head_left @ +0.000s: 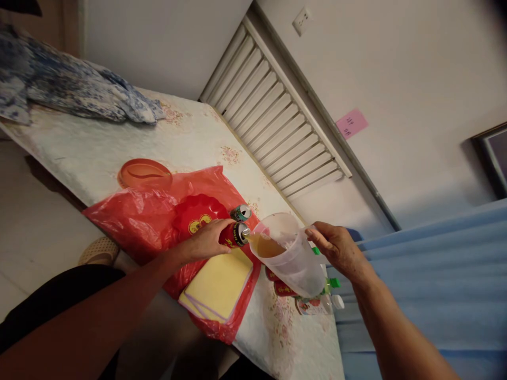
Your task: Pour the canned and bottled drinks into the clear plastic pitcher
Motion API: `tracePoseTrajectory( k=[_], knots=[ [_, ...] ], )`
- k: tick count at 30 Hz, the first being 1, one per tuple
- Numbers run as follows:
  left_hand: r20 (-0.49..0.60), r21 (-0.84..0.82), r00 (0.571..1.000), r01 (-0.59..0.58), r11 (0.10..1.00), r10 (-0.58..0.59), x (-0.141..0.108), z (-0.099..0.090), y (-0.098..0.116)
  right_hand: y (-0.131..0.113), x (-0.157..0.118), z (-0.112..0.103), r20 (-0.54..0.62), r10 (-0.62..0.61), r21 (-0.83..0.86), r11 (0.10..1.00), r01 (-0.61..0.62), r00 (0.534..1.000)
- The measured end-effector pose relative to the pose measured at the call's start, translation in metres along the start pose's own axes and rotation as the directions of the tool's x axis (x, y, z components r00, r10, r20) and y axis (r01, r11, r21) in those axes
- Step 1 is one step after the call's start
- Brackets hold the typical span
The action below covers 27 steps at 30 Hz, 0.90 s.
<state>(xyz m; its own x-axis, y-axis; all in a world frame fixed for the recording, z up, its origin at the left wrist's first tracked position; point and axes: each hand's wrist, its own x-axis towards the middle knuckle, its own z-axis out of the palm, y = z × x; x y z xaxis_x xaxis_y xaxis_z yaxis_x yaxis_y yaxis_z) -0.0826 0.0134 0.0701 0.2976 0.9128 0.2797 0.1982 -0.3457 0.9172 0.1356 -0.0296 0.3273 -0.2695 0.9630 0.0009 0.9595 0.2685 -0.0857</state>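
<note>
Along the near side of the worktop [198,138], a yellow stack [222,279] lies on a red plastic bag [132,214]. Just beyond, the left hand [209,238] is clamped around a tipped red can [237,235], its opening at the rim of a tilted translucent jug [303,272]; the right hand [338,248] grips the jug's handle. Amber liquid [269,246] runs in; if either wrist slipped, the stream could miss and wet the stack. Near the red can is a teal can [240,212]; farther off, an orange lid [144,171].

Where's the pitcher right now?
In the head view, the pitcher is just right of centre, in the right hand, with its mouth beside the red can that the left hand holds.
</note>
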Motion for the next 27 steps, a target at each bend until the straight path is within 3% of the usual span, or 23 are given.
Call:
tracePoseTrajectory(
  k=[27],
  knots=[
    [-0.004, 0.052, 1.000, -0.003, 0.999, 0.004, 0.0011, 0.0032, -0.0072, -0.0024, 0.0027, -0.0006, 0.035, 0.030, -0.045, 0.999, -0.029, 0.999]
  ],
)
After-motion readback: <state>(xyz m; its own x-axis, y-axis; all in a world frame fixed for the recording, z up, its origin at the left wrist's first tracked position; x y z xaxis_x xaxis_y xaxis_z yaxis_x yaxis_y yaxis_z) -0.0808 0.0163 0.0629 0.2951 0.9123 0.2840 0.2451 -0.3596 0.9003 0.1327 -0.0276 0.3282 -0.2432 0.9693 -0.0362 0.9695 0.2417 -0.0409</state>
